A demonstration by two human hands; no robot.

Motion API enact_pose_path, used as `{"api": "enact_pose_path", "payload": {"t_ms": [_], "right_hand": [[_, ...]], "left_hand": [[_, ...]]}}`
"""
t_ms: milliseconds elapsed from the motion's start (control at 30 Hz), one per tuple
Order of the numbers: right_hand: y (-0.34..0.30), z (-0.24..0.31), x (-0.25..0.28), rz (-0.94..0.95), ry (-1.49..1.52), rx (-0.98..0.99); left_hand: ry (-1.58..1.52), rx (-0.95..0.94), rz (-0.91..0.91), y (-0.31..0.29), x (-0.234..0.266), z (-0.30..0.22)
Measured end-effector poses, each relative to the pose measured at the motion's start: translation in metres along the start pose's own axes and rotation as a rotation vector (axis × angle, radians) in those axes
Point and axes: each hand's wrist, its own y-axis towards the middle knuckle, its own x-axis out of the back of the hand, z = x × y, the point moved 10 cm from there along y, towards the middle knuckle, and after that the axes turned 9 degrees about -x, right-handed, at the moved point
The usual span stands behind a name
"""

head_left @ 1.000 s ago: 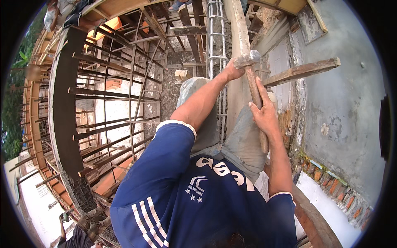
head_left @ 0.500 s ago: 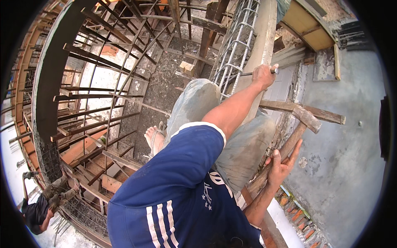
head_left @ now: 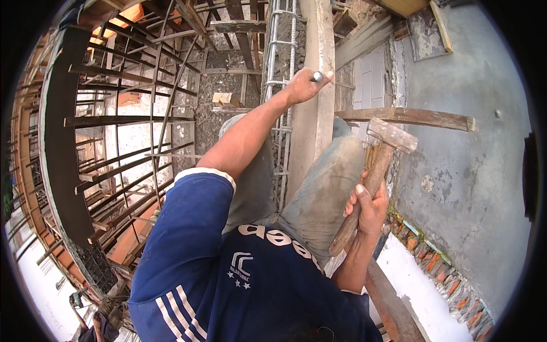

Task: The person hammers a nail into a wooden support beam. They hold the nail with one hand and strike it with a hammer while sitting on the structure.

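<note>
Left hand: fingers clamped on rod (only its end shows). Right hand: fingers wrapped round hammer. Probably lining up; striking calls for steady aim.

Hammer held right of rebar cage
The cage is flanked by struts at left, a board at right.
</note>
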Motion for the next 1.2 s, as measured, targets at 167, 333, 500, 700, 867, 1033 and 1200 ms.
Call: {"api": "enact_pose_path", "payload": {"t_ms": [167, 333, 500, 700, 867, 1033, 1200], "right_hand": [[0.036, -0.086, 0.018, 0.093, -0.059, -0.238], [0.051, -0.081, 0.023, 0.036, 0.012, -0.167], [0.051, -0.082, 0.029, 0.049, 0.022, -0.164], [0.053, -0.085, 0.033, 0.064, 0.05, -0.154], [0.053, -0.084, 0.028, 0.085, 0.03, -0.153], [0.054, -0.086, 0.037, 0.066, 0.014, -0.119], [0.054, -0.087, 0.033, 0.107, 0.017, -0.109]], "left_hand": [[-0.096, 0.062, -0.33, 0.018, 0.02, 0.001], [-0.383, -0.145, -0.277, 0.011, 0.037, -0.057], [-0.493, -0.293, -0.205, 0.001, 0.044, -0.134], [-0.29, -0.444, -0.243, 0.001, 0.058, -0.206], [-0.1, -0.397, -0.181, 0.028, 0.055, -0.172], [-0.116, -0.393, -0.344, 0.023, 0.05, -0.195], [-0.135, -0.328, -0.357, 0.013, 0.057, -0.146]]}}
